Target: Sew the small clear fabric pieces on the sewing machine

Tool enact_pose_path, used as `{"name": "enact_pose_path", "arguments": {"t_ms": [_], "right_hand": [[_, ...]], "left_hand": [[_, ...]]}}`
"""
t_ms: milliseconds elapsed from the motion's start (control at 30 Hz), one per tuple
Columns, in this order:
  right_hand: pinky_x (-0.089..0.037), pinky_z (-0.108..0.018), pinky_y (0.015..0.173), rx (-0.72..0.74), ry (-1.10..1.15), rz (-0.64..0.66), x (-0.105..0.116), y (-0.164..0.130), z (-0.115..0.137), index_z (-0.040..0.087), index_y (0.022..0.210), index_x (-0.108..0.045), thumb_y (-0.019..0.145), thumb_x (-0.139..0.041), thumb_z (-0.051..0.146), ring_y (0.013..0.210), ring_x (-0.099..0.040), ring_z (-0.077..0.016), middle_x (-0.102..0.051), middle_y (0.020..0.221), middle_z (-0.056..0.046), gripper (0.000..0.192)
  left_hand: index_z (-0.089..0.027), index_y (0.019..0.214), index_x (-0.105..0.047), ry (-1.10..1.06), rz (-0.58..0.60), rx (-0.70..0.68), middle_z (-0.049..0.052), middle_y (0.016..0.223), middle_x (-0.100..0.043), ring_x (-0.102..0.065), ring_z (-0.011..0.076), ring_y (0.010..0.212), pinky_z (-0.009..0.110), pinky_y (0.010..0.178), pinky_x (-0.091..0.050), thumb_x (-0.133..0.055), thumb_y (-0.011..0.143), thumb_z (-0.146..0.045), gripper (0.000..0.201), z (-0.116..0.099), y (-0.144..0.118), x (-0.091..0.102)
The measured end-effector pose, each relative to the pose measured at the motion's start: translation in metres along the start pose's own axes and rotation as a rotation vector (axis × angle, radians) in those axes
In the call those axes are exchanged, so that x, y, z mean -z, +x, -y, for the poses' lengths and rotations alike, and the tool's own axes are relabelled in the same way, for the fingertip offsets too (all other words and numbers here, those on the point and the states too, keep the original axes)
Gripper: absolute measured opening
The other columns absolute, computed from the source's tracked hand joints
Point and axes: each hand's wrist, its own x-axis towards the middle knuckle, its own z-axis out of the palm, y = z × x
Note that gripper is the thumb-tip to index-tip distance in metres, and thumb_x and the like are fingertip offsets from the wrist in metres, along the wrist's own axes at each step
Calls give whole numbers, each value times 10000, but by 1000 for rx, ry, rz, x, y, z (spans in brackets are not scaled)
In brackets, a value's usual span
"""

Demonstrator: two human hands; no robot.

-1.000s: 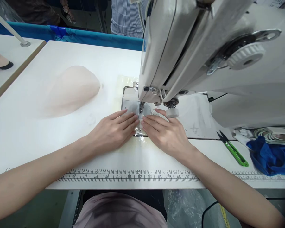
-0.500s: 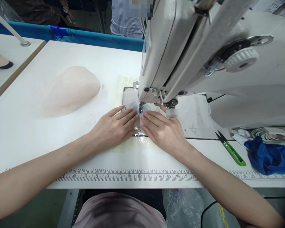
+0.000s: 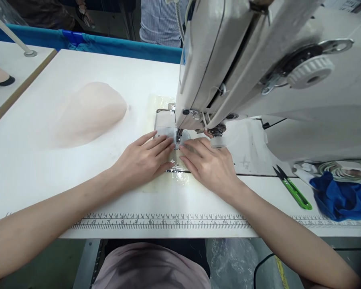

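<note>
My left hand [image 3: 142, 160] and my right hand [image 3: 209, 164] lie flat, fingers together, on a thin clear plastic sheet [image 3: 176, 176] over the needle plate. Their fingertips almost meet just in front of the presser foot [image 3: 178, 138] of the white sewing machine [image 3: 258, 72]. Neither hand grips anything; both press the sheet down onto the white table [image 3: 33, 168]. What lies under the fingertips is hidden.
A pale pink moulded fabric cup [image 3: 88, 112] lies to the left. Green thread snips [image 3: 293, 188] and blue cloth [image 3: 341, 198] are on the right. A printed ruler [image 3: 162, 221] runs along the front edge. A person in a striped shirt [image 3: 159, 20] stands behind the table.
Both hands have slid a little farther toward the needle, pushing the clear sheet with them. Everything else on the table is unmoved.
</note>
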Motion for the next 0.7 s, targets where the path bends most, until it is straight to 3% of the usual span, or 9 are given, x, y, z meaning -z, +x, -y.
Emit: {"name": "enact_pose_path", "arguments": {"t_ms": [300, 700], "right_hand": [[-415, -412, 1014, 8, -26, -4, 0, 0, 1, 179, 1021, -721, 971, -539, 262, 931, -643, -192, -750, 1058, -27, 206], [-413, -436, 996, -15, -83, 62, -2, 1, -6, 168, 1139, -706, 1014, -451, 319, 979, -633, -216, -748, 1079, -54, 321]], "left_hand": [[-89, 1235, -649, -16, 14, 19, 132, 1253, -671, -644, 259, 1176, 445, 1060, -503, -497, 991, -350, 389, 0, 0, 0], [-132, 1308, -612, -125, 74, 136, 107, 1334, -629, -561, 269, 1282, 433, 1110, -438, -447, 1004, -411, 444, 10, 6, -6]]}}
